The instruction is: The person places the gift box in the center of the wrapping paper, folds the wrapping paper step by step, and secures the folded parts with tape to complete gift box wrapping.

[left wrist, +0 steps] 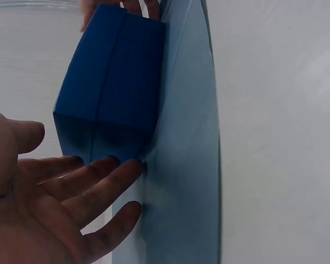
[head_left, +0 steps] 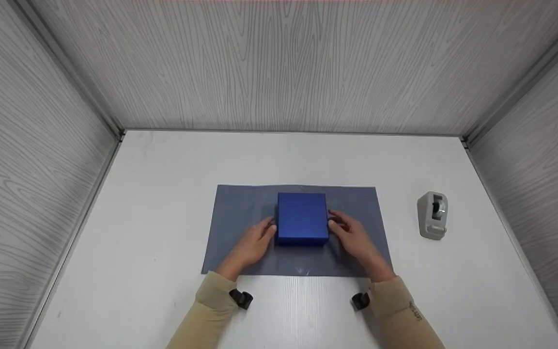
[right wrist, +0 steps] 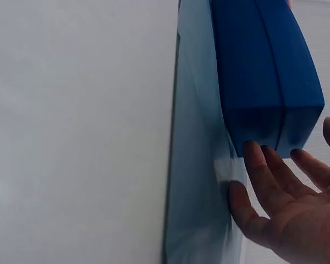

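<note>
A blue lidded box [head_left: 302, 216] sits on a flat grey-blue sheet [head_left: 240, 208], which looks like wrapping paper. At the box's left side is my left hand [head_left: 252, 245], with fingertips at or very near the box wall. My right hand [head_left: 355, 238] lies along the opposite side in the same manner. In the left wrist view, the fingers [left wrist: 107, 190] are spread and only slightly bent beside the box [left wrist: 107, 71]. The right wrist view likewise has loosely extended fingers [right wrist: 267, 184] at the box's end [right wrist: 264, 126]. Whether every fingertip touches the box, I cannot tell.
A grey tape dispenser [head_left: 432, 215] stands on the white table [head_left: 162, 194], to the right of the sheet. Wood-grain panels [head_left: 279, 63] enclose the table at the back and both sides. Black wrist devices [head_left: 241, 299] are worn at both sleeves.
</note>
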